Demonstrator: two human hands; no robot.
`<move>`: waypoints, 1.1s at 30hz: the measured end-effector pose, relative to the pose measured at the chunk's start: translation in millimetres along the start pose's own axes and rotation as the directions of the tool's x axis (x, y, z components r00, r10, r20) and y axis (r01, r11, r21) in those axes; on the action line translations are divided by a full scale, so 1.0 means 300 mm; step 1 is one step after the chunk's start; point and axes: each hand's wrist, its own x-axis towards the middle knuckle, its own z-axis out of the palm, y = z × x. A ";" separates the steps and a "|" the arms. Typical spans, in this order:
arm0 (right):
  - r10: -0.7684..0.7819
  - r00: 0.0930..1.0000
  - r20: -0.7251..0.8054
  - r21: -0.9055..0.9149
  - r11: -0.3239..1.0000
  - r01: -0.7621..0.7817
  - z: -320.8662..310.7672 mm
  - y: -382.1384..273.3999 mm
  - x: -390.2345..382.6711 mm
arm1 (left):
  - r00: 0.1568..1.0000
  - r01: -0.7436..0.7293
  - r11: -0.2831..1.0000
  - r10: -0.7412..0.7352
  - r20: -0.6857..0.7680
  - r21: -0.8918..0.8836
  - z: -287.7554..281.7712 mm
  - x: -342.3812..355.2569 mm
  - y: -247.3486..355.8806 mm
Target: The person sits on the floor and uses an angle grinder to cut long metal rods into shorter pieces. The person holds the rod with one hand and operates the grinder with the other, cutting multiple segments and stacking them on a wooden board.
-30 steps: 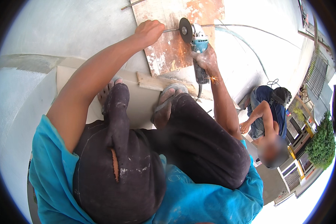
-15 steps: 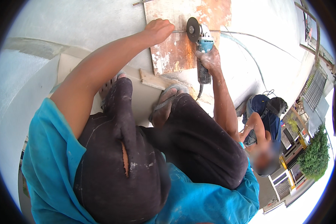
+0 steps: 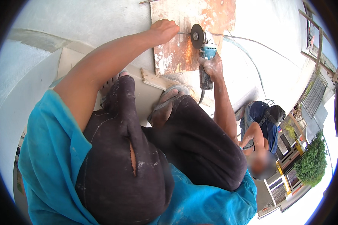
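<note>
In the head view, a worker in a turquoise shirt (image 3: 56,127) and paint-flecked dark trousers (image 3: 210,144) is crouching over a worn wooden board (image 3: 169,60) and running an angle grinder (image 3: 208,49). The right hand (image 3: 213,66) is gripping the tool around its body, fingers closed, with the black cord (image 3: 202,96) trailing from the handle's lower end. The left hand (image 3: 164,31) is clenching a thin metal rod (image 3: 184,33) in a closed fist, near the board's left edge. The rod is lying across the upper part of the board, passing behind the grinder's head and curving away to the right over the pale ground. The dark cutting disc (image 3: 196,36) is standing in line with the rod, and orange sparks (image 3: 189,54) are streaming down across the board; the exact point of contact appears to be hidden behind the disc.

Below the board, a narrow wooden plank (image 3: 156,79) is lying near the worker's sandal (image 3: 178,89). At right, a second person (image 3: 264,116) in dark blue is bending forward, while a leafy green tree (image 3: 311,159) is standing beyond, near buildings.
</note>
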 end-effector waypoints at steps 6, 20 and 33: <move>0.106 0.989 0.099 0.036 0.993 -0.110 -0.031 -0.075 0.002 | 1.000 0.001 1.000 -0.001 0.002 -0.001 -0.010 -0.002 0.006; 0.056 0.997 0.051 0.026 0.998 -0.057 -0.007 -0.025 0.004 | 0.999 -0.027 1.000 0.026 -0.041 -0.003 0.007 -0.003 -0.005; 0.041 0.997 0.062 0.087 0.995 -0.046 -0.004 -0.023 0.022 | 0.998 -0.020 1.000 0.020 -0.066 0.001 0.005 -0.007 0.006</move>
